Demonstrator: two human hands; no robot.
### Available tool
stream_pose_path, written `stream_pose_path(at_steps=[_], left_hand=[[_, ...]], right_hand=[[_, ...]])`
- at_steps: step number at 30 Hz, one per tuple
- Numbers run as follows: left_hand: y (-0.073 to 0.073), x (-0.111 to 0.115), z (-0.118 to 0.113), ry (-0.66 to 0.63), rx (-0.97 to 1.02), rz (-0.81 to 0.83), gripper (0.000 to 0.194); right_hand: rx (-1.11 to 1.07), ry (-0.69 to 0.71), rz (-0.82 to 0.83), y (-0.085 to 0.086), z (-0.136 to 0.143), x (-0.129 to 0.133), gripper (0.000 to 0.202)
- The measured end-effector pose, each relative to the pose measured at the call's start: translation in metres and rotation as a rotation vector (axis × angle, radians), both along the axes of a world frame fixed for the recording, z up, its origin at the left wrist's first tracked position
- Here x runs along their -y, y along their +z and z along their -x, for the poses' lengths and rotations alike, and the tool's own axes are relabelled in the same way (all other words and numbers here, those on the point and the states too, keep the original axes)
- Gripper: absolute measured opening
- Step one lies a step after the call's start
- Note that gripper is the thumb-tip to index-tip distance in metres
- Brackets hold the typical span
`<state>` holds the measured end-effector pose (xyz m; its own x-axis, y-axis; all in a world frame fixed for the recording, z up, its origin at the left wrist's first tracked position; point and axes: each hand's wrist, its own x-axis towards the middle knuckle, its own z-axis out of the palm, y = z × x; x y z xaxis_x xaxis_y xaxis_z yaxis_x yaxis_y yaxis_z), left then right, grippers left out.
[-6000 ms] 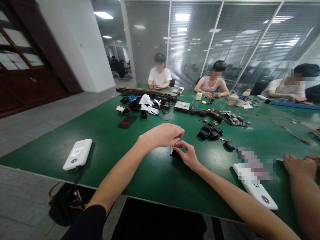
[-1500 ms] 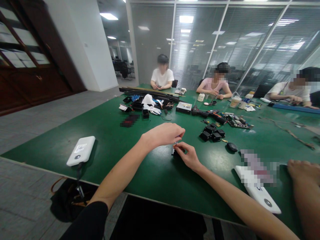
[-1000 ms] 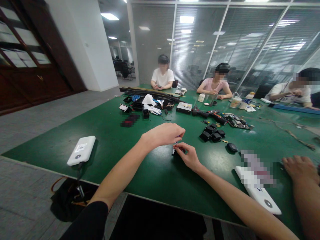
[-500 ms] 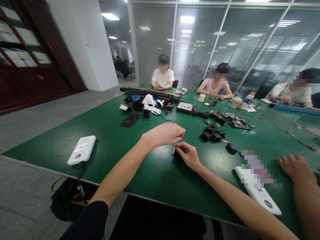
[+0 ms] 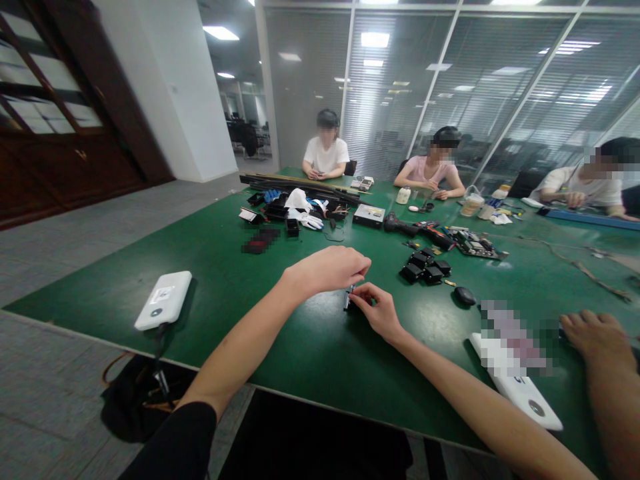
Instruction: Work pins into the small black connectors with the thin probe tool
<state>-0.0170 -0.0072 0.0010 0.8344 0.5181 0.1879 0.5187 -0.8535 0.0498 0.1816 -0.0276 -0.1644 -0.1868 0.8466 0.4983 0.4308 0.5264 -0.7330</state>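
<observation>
Green, glossy surface [image 5: 310, 353] lies under a small black part with a pale metallic edge [image 5: 346, 301], which sits between the two hands: just below the left hand [image 5: 336, 268] and at the fingertips of the right hand [image 5: 376, 309]. Thumb and forefinger of the right hand are drawn narrow, apparently pinching this part near its top. The left hand arches over it, fingers curled together; whatever they may grip is covered, so I cannot tell whether that hand holds anything.

Work on the part looks under way rather than finished: both hands are gathered at it, and it has not been set aside. Its details are too small to show what is left to do. Beyond the right hand and to its right lies a loose cluster of black, box-shaped pieces [image 5: 425, 267]; whether these are done or untouched cannot be told. Near them rests a rounded black object like a mouse [image 5: 465, 296].
</observation>
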Motion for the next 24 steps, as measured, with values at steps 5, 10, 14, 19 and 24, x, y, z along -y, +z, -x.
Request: stream_pose_path(at_steps=[5, 10, 14, 19, 24], left_hand=[[0.0010, -0.0001, 0.0003, 0.004, 0.002, 0.008, 0.014], [0.0007, 0.0000, 0.0001, -0.010, 0.006, 0.011, 0.014], [0.0002, 0.0000, 0.0000, -0.003, -0.002, -0.001, 0.014], [0.0002, -0.0003, 0.0003, -0.010, -0.008, -0.005, 0.014], [-0.0013, -0.0015, 0.0015, -0.004, 0.007, -0.016, 0.013]], right_hand=[[0.016, 0.007, -0.015, -0.0014, 0.0001, 0.0006, 0.019], [0.043, 0.051, -0.022, 0.0014, 0.0013, 0.0016, 0.019], [0.019, 0.049, -0.016, 0.0022, 0.0017, 0.0013, 0.018], [0.002, -0.004, -0.004, -0.0001, 0.0000, 0.0001, 0.019], [0.017, 0.021, 0.002, -0.0008, -0.0003, 0.0003, 0.017]])
